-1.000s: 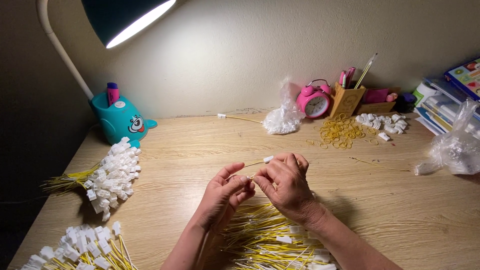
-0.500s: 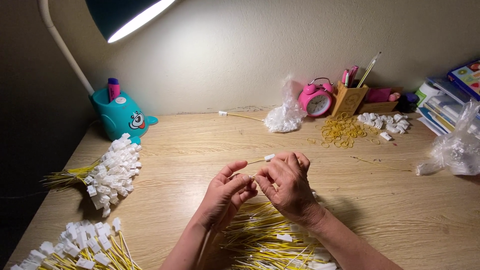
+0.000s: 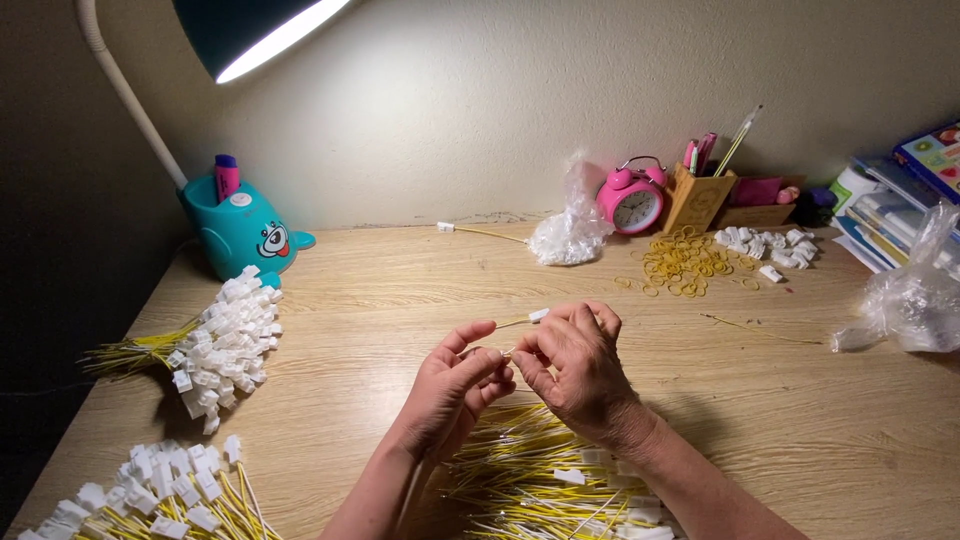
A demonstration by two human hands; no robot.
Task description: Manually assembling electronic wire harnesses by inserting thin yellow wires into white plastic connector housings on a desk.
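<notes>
Wire bundles (image 3: pixel 215 345) lie left on the desk (image 3: pixel 400 290), loose wires (image 3: pixel 540 480) near; far right, rubber bands (image 3: pixel 685 265) before what seems a clock (image 3: pixel 632 200).

Single head cam, looks down and forward across the table (image 3: pixel 780 440) toward the back wall (image 3: pixel 520 100). Close on both hands at lower centre; no second view.
</notes>
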